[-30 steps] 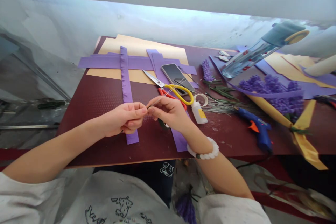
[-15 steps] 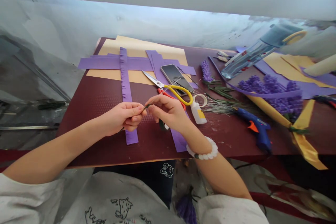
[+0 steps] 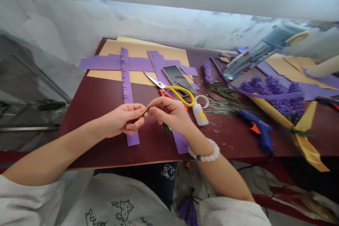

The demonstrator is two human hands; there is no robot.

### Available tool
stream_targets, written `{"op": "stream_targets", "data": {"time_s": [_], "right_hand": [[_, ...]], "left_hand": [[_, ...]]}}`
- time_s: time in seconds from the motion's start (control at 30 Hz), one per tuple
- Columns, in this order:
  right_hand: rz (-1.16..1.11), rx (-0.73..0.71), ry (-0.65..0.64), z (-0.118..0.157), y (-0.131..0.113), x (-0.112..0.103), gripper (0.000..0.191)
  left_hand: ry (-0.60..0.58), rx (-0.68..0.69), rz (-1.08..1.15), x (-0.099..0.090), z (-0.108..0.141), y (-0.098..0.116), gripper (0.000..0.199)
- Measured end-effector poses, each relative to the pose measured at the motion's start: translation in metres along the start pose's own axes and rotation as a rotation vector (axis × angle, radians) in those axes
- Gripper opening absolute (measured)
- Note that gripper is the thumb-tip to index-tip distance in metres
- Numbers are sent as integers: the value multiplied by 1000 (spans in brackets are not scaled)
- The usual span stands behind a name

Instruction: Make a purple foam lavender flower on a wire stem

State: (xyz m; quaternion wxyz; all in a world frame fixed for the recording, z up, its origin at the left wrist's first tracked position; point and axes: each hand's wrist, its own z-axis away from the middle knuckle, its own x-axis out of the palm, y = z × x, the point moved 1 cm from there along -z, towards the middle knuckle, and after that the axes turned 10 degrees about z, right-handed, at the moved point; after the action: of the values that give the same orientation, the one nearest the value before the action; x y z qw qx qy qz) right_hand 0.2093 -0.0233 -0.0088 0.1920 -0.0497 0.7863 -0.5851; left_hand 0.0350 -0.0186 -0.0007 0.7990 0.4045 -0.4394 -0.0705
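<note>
One thin, partly green wire [image 3: 146,111] spans the pinched fingertips of the left hand [image 3: 129,116] and right hand [image 3: 172,113], above the near left part of the table [image 3: 100,106], and probably handles as light, springy and easily bent, best gripped close to the green section.

Our two bare hands meet fingertip to fingertip.
Our left hand [image 3: 129,120] and right hand [image 3: 171,113] pinch with thumbs and curled fingers; our forearms slant inward from either side, elbows apart.
</note>
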Motion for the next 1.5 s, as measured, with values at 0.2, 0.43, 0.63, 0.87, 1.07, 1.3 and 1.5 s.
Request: {"op": "stream_targets", "data": {"time_s": [0.2,0.43,0.63,0.87,1.07,1.3,1.5], "right_hand": [[17,-17,-9,0,0,-1,16],[22,-30,-18,0,2,-1,18],[21,-14,-50,0,2,-2,19],[51,-22,-56,0,5,-3,18],[49,-13,-48,0,3,-3,15],[44,-18,-52,0,3,-3,15],[40,-16,-46,0,1,-2,10]], "left_hand": [[46,-27,9,2,2,1,20],[49,-23,-12,3,3,2,16],[27,-39,5,0,1,1,18],[42,-70,-3,3,3,2,20],[42,-49,-4,0,2,1,15],[64,-62,29,-1,0,0,18],[64,-92,20,1,1,0,25]]}}
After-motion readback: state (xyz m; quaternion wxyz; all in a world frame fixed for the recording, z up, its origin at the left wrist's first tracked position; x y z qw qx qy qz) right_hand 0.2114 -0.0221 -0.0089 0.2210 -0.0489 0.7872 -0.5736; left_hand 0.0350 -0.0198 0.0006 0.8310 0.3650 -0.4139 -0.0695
